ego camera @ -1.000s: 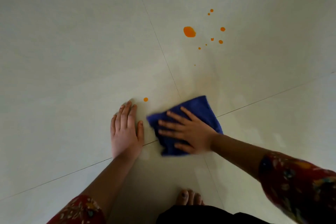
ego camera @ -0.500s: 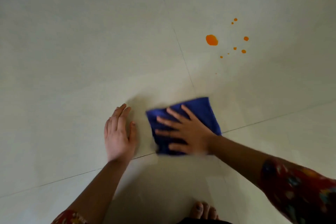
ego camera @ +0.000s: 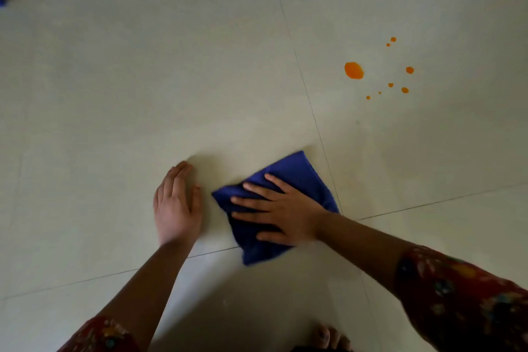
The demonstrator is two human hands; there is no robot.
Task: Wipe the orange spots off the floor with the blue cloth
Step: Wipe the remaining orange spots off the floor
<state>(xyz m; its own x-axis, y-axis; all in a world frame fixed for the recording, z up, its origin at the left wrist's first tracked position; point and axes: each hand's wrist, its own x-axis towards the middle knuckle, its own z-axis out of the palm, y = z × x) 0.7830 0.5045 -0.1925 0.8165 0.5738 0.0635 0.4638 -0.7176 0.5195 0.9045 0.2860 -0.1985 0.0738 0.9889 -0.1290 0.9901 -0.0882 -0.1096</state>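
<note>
Plainly, the blue cloth (ego camera: 298, 170) is a deep-blue folded square, slightly rumpled, lying flat on the pale tiled floor (ego camera: 114, 94) near a crossing of grout lines; one cloth only. Orange spots (ego camera: 353, 70) number eight: one large blob and seven small drops scattered just right of it, all well apart from the cloth, further up the floor. Two hands are visible; the right hand (ego camera: 285, 208) lies on the cloth with straight, spread fingers, palm pressing down, nothing pinched; the left hand (ego camera: 175, 206) rests flat on bare tile just beside the cloth, fingers together and straight, holding nothing.
</note>
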